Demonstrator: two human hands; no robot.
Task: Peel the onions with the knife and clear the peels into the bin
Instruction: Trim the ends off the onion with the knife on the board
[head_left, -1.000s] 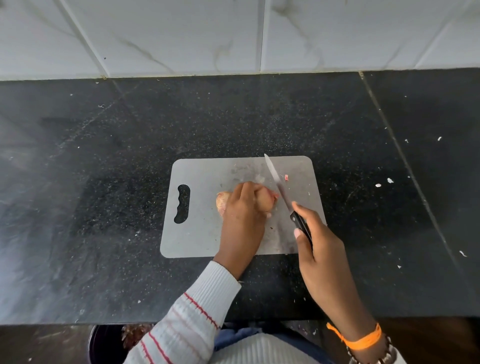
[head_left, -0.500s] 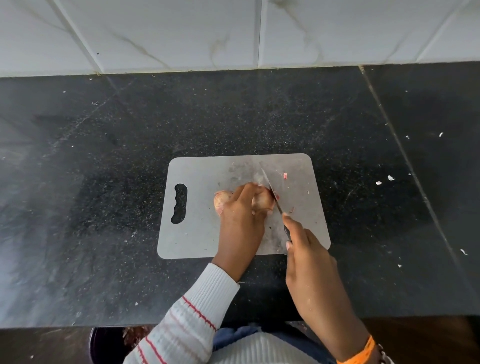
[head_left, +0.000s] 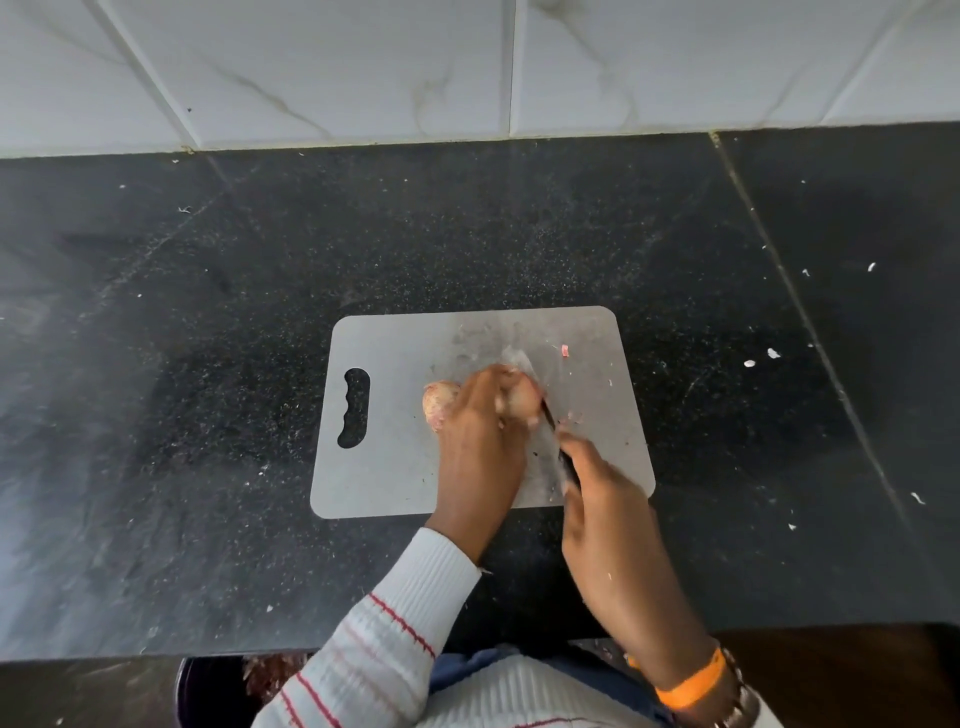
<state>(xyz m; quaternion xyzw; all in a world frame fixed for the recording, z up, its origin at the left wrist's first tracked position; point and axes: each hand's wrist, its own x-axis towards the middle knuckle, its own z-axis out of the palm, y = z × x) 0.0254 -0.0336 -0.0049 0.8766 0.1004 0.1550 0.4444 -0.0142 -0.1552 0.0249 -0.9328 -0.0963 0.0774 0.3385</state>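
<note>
Two hands are working over a grey cutting board (head_left: 395, 467) lying on a black speckled countertop (head_left: 208, 364), with pale marbled wall tiles (head_left: 363, 67) running along the far side. The left hand (head_left: 480, 441) is curling down over an onion (head_left: 440, 402) near the middle of the board, its fingers wrapping the top and right side so that only the onion's pale, pink-tinged left end is showing. The right hand (head_left: 608, 514) is gripping the dark handle of a knife (head_left: 553, 434), fingers closed round it and the forefinger lying along the top; the blade is blurring where it is meeting the right side of the onion, just beside the left fingertips. A small pink scrap of peel (head_left: 565, 351) is lying on the far right part of the board, and white flecks (head_left: 761, 358) are dotting the counter to the right. The board's handle cut-out is sitting at its left end. A white sleeve with red stripes (head_left: 384, 639) is covering the left forearm, and an orange wristband (head_left: 693, 686) is circling the right wrist. At the near edge, below the counter, the dark rim of a bin (head_left: 182, 691) is showing, with brownish peels (head_left: 267, 675) visible inside.
</note>
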